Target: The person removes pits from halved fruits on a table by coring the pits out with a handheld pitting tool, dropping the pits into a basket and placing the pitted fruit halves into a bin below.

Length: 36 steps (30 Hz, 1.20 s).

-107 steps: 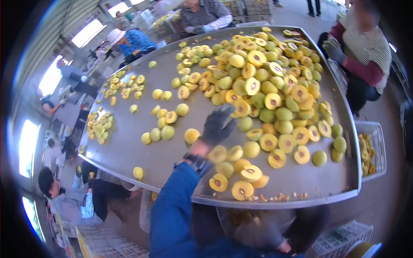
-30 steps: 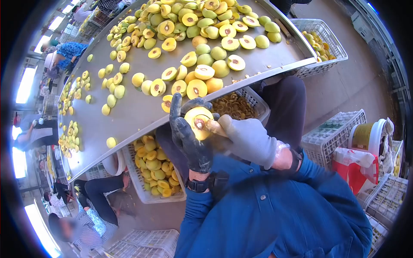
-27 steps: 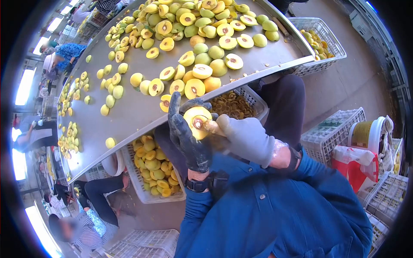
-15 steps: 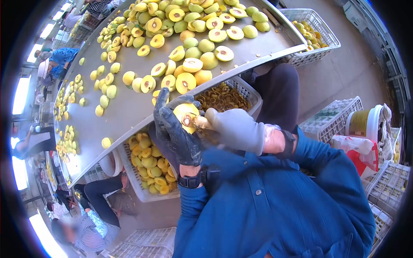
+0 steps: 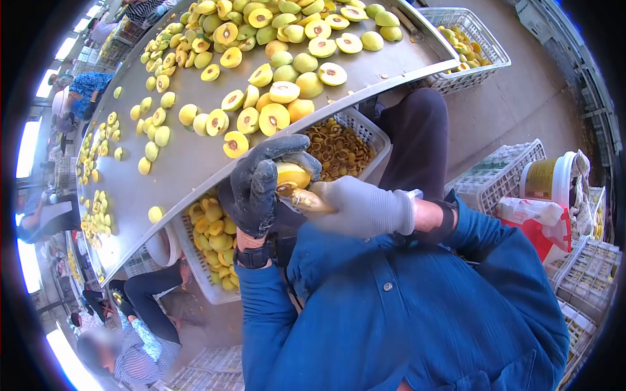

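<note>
My left hand (image 5: 261, 182), in a dark, worn glove, is wrapped round a yellow fruit half (image 5: 292, 176), its cut face tilted down. My right hand (image 5: 365, 207), in a light grey glove, grips a tool with a pale wooden handle (image 5: 312, 201). The tool's tip meets the cut face of the fruit; its blade is hard to make out. Both hands are just off the near edge of a metal table (image 5: 195, 163), where many halved yellow-green fruits (image 5: 274, 119) lie.
Below the table edge stand a crate of small brown-yellow pieces (image 5: 339, 150) and a crate of fruit halves (image 5: 212, 241). Another fruit crate (image 5: 466, 49) is beyond the corner. A white bucket (image 5: 554, 176), red bag (image 5: 538, 225) and crates are at right. A seated person (image 5: 140, 352) is lower left.
The view has shifted, so the table sits further up and left. My left hand first reached over the table; now it holds a fruit half, since turned with its fingers curled further over it.
</note>
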{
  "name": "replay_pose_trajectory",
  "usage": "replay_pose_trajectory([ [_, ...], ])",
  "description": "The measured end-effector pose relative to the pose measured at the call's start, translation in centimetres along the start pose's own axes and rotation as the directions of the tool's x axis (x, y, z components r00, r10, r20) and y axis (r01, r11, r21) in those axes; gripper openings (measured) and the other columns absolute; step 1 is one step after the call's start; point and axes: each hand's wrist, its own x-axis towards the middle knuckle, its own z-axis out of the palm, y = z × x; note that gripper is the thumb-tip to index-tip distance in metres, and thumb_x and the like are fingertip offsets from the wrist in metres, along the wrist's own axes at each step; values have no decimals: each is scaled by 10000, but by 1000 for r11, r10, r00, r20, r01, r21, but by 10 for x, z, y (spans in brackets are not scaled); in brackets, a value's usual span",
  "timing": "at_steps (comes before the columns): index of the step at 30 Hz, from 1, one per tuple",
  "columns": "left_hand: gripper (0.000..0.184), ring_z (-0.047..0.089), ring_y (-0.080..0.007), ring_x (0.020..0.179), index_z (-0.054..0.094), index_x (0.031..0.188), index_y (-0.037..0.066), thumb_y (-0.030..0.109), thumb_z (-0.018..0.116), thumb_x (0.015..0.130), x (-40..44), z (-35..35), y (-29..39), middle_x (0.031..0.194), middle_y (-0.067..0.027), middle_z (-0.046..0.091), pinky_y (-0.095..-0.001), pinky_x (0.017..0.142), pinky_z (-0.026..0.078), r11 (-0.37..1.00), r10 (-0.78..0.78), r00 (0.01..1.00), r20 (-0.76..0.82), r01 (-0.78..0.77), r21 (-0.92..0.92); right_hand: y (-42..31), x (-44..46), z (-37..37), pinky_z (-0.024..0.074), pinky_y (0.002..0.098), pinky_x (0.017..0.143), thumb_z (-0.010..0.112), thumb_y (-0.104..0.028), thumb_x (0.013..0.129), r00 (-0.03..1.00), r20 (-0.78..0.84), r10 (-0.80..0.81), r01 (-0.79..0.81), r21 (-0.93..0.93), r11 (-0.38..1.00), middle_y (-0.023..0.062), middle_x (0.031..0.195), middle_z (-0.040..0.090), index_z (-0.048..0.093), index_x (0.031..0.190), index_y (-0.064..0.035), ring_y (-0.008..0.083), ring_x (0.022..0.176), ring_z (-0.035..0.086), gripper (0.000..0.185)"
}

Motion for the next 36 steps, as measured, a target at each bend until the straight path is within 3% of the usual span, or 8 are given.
replay_pose_trajectory([
  [7, 726, 634, -218, 662, 552, 1164, 3, 668, 372, 935, -13, 35, -18, 822, -131, 647, -363, 635, 548, 968, -84, 924, -374, -13, -252, -27, 7, -31, 495, 385, 662, 613, -223, 860, 735, 498, 460, -642, 294, 708, 153, 722, 621, 605, 982, 47, 252, 714, 646, 297],
  [10, 658, 630, -236, 659, 568, 1113, 21, 630, 379, 953, -12, 17, -30, 764, -136, 635, -357, 620, 543, 992, 40, 961, -274, -71, -104, 9, 15, -18, 442, 282, 500, 628, -210, 867, 977, 193, 95, -107, 51, 993, 1, 617, 567, 653, 905, -9, 112, 555, 563, 206],
  [21, 613, 578, -226, 683, 589, 1098, 83, 622, 326, 972, 5, 29, -67, 794, -73, 600, -360, 612, 504, 605, -255, 921, -295, -86, -791, 39, 36, -24, 325, 231, 401, 640, -252, 884, 747, 651, 136, -603, 577, 552, -44, 541, 485, 639, 771, -60, 60, 433, 426, 223],
  [26, 701, 616, -277, 886, 492, 1292, 14, 614, 308, 978, 5, 19, -84, 1014, -142, 627, -380, 783, 545, 617, -389, 798, -461, -146, -773, 75, 38, -33, 402, 279, 443, 632, -250, 885, 868, 406, 284, -439, 364, 822, -9, 565, 546, 623, 824, -23, 122, 470, 514, 235],
  [28, 704, 636, -276, 862, 499, 1249, -7, 612, 297, 982, -1, 9, -85, 992, -137, 648, -417, 747, 558, 700, -374, 750, -546, -158, -697, 124, 32, -35, 464, 369, 507, 627, -258, 876, 945, 84, 315, -258, -398, 881, 76, 609, 611, 601, 852, -9, 229, 540, 602, 252],
  [29, 703, 636, -274, 885, 494, 1252, -19, 602, 297, 987, -5, 6, -83, 1005, -140, 646, -415, 760, 560, 735, -376, 728, -574, -143, -663, 138, 24, -39, 494, 432, 557, 622, -268, 871, 978, -33, 207, -136, -852, 506, 139, 646, 647, 585, 876, -3, 305, 598, 650, 267],
  [32, 683, 614, -250, 991, 512, 1231, -43, 568, 312, 1001, -33, -23, -91, 1092, -153, 614, -377, 856, 546, 814, -355, 682, -639, -111, -571, 124, 15, -40, 495, 509, 641, 609, -280, 869, 973, -110, 203, -225, -656, 721, 229, 712, 644, 558, 925, -4, 406, 710, 651, 287],
  [36, 398, 577, -287, 1093, 576, 1176, -46, 295, 500, 986, -73, -98, -109, 1179, -177, 592, -398, 944, 462, 836, 180, 519, -836, 367, 408, 127, 10, -33, 495, 505, 642, 611, -295, 876, 966, -65, 252, -234, -637, 735, 232, 694, 629, 541, 959, 6, 421, 696, 634, 319],
])
